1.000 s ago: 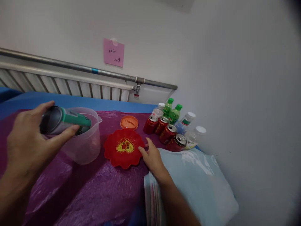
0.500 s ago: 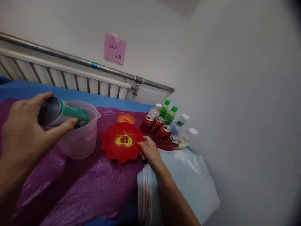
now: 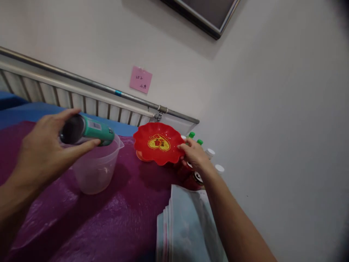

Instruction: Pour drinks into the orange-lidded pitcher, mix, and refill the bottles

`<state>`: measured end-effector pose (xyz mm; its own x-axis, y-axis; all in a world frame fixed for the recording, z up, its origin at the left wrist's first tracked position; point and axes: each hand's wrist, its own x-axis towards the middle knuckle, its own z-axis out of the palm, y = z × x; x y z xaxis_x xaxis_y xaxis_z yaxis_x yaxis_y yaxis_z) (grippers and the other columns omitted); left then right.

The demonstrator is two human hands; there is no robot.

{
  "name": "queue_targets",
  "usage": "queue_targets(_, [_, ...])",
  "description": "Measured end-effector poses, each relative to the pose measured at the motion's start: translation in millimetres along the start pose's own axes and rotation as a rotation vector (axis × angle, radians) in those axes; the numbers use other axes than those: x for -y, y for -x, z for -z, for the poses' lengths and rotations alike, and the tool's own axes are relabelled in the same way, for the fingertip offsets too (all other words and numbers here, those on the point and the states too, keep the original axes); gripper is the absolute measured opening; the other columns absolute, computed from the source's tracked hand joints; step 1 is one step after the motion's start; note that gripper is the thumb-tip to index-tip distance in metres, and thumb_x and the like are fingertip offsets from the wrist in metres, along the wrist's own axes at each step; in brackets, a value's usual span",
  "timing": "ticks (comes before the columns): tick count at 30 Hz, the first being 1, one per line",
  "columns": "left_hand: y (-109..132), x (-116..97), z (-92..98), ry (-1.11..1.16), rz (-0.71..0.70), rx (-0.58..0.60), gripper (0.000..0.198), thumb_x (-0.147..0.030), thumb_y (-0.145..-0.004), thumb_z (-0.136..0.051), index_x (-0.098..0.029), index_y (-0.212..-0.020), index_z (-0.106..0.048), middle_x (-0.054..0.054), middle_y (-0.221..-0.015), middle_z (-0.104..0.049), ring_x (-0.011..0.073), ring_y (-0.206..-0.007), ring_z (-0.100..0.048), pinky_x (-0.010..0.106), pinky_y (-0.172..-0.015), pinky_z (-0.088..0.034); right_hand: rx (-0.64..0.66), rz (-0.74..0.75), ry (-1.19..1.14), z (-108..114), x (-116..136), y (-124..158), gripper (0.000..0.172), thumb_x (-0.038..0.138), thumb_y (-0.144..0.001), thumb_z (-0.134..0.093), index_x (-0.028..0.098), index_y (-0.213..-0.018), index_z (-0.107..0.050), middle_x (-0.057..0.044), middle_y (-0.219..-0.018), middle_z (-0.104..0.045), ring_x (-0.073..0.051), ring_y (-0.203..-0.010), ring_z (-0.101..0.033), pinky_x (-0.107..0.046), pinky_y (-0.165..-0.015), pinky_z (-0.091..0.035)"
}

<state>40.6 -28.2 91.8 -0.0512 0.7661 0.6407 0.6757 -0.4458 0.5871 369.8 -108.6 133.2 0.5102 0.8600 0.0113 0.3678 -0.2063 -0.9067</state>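
Head view, one can [image 3: 89,130] in left grip [image 3: 45,142]; one plate [image 3: 159,143] in right grip [image 3: 195,154]

Left fingers [image 3: 84,148] hold tilted green can [image 3: 95,131] over translucent pitcher [image 3: 94,178]; right fingers [image 3: 184,147] grip red plate [image 3: 159,143].

Dim, greyish light covers the purple sheet [image 3: 117,218], where we see a dark band of shadow slanting toward the near left corner and faint glints along the left side. The red bowl [image 3: 159,142] shows small white highlights above its own soft-edged shadow. Beyond the far edge, shade spreads across the wall [image 3: 259,91] beneath a framed panel [image 3: 209,11]. Our wide view darkens at its right-hand corners; handwriting on the pink note [image 3: 140,79] looks soft.
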Motion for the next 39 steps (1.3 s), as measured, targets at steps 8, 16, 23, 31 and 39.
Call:
queue_targets(8, [-8.1, 8.1, 23.6, 0.086, 0.061, 0.061, 0.095, -0.081, -0.053, -0.058, -0.025, -0.129, -0.060, 0.006, -0.125, -0.063, 0.0369, -0.113, -0.060, 0.059, -0.103, -0.048, 0.002, 0.105, 0.023, -37.1, 53.2, -18.4, 0.012, 0.015, -0.077, -0.053, 0.021, -0.088, -0.052, 0.008, -0.041, -0.051, -0.010, -0.029, -0.045, -0.020, -0.033, -0.034])
queue_targets(16, [6.6, 20.0, 35.2, 0.425, 0.314, -0.197, 0.089, -0.060, -0.043, -0.083, -0.025, -0.122, -0.061, 0.005, -0.110, -0.068, 0.0341, -0.102, -0.064, 0.063, -0.100, -0.050, 0.019, 0.253, 0.044, -88.0, 83.7, -18.5, 0.021, 0.015, -0.074, -0.052, 0.019, -0.095, -0.054, 0.008, -0.050, -0.051, -0.010, -0.038, -0.049, -0.020, -0.038, -0.040])
queue_targets(23, [11.7, 33.9, 31.4, 0.991, 0.762, -0.245, 0.059, -0.032, -0.037, -0.088, -0.018, -0.090, -0.068, -0.002, -0.087, -0.066, 0.0117, -0.082, -0.062, 0.019, -0.082, -0.059, -0.002, 0.441, 0.094, -110.8, 79.8, -18.4, 0.033, 0.021, -0.078, -0.054, 0.018, -0.111, -0.056, 0.007, -0.059, -0.054, -0.010, -0.047, -0.053, -0.022, -0.048, -0.043])
queue_targets(31, [27.1, 38.6, 32.2, 1.302, 0.942, -0.240, 0.029, -0.020, -0.073, -0.063, -0.020, -0.100, -0.073, 0.004, -0.124, -0.066, 0.0280, -0.127, -0.056, 0.025, -0.063, -0.064, -0.210, 1.064, 0.376, -121.0, 65.8, 10.1, 0.036, 0.021, -0.091, -0.047, 0.021, -0.126, -0.057, -0.005, -0.099, -0.070, -0.015, -0.073, -0.064, -0.031, -0.078, -0.055])
queue_targets(39, [43.1, 44.6, 40.1, 1.344, 1.210, -0.264, 0.026, -0.020, -0.087, -0.051, -0.021, -0.101, -0.073, -0.001, -0.136, -0.061, 0.0129, -0.115, -0.062, 0.016, -0.073, -0.061, -0.283, 1.478, 0.464, -122.1, 48.2, 31.8, 0.046, 0.012, -0.097, -0.049, 0.025, -0.140, -0.044, -0.010, -0.112, -0.069, -0.021, -0.101, -0.069, -0.033, -0.087, -0.058])
